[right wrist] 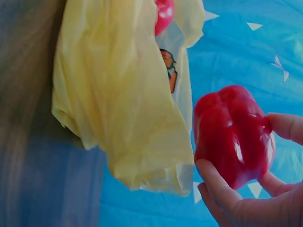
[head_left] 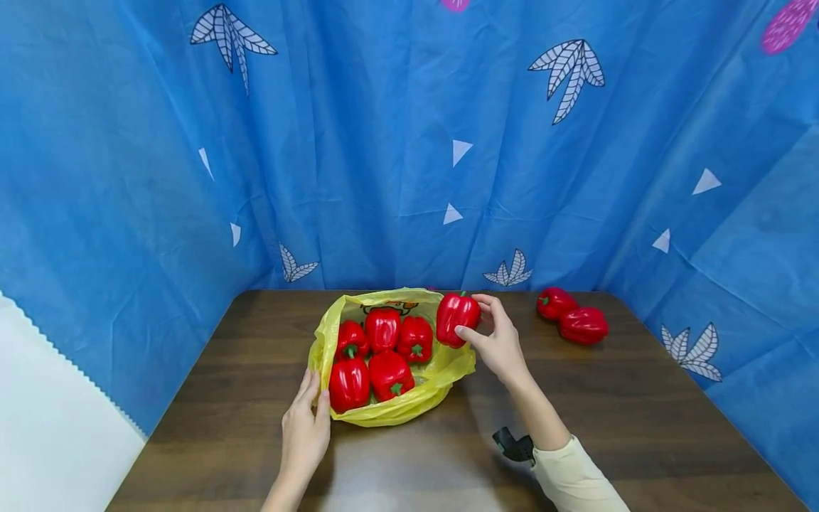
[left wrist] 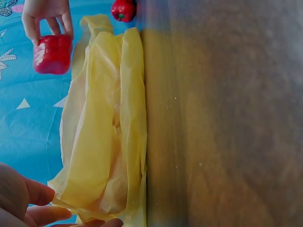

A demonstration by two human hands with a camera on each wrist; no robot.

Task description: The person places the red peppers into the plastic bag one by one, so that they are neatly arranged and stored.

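Note:
A yellow plastic bag (head_left: 397, 412) stands with its mouth spread wide on the table, several red bell peppers (head_left: 391, 375) lying inside. At its left side my left hand (head_left: 304, 430) holds the rim between thumb and fingers; the left wrist view shows the fingertips (left wrist: 42, 193) at the bag's edge. Above the bag's right rim, my right hand (head_left: 502, 345) grips another red bell pepper (head_left: 457, 320), thumb on one side and fingers on the other. That pepper (right wrist: 235, 137) is raised beside the bag (right wrist: 118, 104) in the right wrist view.
Two more red bell peppers (head_left: 583, 325) lie together at the back right of the brown wooden table (head_left: 640, 427). A blue patterned curtain (head_left: 397, 142) hangs behind and along the sides. On the right wrist sits a black device (head_left: 513, 444).

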